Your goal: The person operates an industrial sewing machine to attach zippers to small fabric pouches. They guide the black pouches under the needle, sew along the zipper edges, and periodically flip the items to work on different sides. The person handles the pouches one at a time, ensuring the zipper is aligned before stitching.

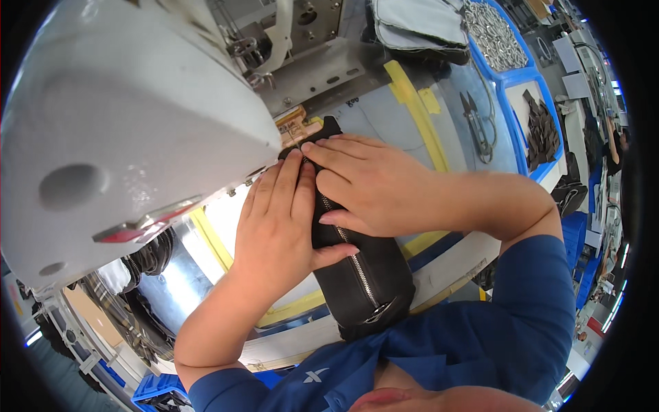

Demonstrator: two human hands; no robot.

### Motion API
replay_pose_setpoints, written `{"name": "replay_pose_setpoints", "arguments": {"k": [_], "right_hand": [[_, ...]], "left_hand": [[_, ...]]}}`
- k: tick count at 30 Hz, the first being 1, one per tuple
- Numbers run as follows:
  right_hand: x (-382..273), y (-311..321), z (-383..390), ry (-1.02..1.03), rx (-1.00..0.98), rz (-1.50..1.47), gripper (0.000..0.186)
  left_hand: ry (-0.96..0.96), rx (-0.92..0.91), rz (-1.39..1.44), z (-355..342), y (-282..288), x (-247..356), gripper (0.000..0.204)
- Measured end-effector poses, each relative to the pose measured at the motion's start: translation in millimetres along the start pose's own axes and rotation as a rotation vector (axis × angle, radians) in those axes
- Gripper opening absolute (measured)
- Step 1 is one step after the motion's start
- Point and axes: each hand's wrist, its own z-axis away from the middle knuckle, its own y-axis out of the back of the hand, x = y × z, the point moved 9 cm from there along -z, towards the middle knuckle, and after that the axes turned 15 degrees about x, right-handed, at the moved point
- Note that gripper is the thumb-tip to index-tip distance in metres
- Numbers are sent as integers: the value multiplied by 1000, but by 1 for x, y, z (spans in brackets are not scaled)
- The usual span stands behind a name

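A black zippered pouch (384, 264) lies lengthwise on the machine's worktable, its silver metal zipper (362, 275) running down the middle. The zipper's near end sits close to my shirt. My left hand (274, 223) lies flat on the pouch's left side, with fingers stretched forward and thumb out across the zipper. From the right, my right hand (381, 189) presses on the far part, some fingers extended and one bent. Both sets of fingertips meet at the pouch's far end, beside a small copper-coloured plate (296, 126) under the sewing machine (158, 130). Neither hand is wrapped around the pouch.
The white machine head fills the left side, close to my left hand. Scissors (477, 127) lie at the right. Beyond are a blue bin of metal rings (495, 34), a blue tray of dark strips (542, 130) and stacked grey fabric pieces (419, 31). Yellow tape (419, 113) marks the table.
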Motion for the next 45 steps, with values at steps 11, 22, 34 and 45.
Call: {"name": "replay_pose_setpoints", "arguments": {"k": [11, 22, 34, 45], "right_hand": [[0, -3, 2, -1, -20, -11, 54], [-3, -2, 1, 5, -20, -24, 54], [14, 40, 16, -242, -107, -31, 46], [241, 272, 245, -1092, 281, 784, 32]], "left_hand": [[-4, -10, -19, 1, -2, 2, 116], [16, -18, -7, 5, -3, -1, 116], [-61, 27, -34, 12, -5, 0, 122], [-51, -27, -44, 8, -8, 11, 118]]}}
